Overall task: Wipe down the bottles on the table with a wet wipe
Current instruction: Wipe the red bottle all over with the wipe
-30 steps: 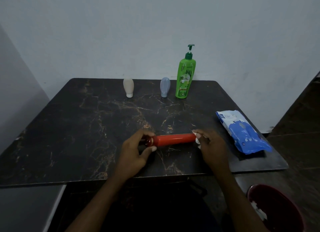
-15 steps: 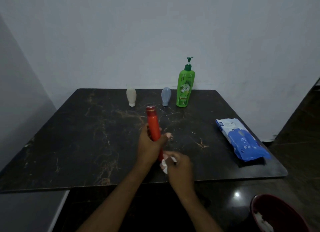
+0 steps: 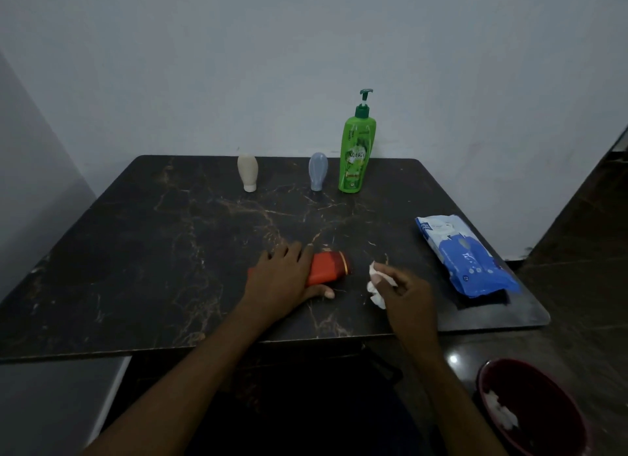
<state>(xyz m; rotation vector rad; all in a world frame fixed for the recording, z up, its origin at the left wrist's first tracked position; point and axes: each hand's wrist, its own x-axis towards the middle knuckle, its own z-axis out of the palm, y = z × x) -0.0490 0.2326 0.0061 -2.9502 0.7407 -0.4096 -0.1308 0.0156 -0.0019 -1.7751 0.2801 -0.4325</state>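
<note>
A red bottle lies on its side on the dark marble table, near the front edge. My left hand rests over its left half, fingers spread across it and thumb beneath. My right hand is just right of the bottle, apart from it, pinching a crumpled white wet wipe. At the back of the table stand a beige bottle, a grey-blue bottle and a tall green pump bottle.
A blue and white pack of wipes lies at the table's right edge. A dark red bin holding used white wipes sits on the floor at the lower right. A pale wall stands behind the table.
The red bottle, held upright in my left hand half a second ago, now lies on the table with its cap end to the right. My right hand with the wipe has moved away to its right.
</note>
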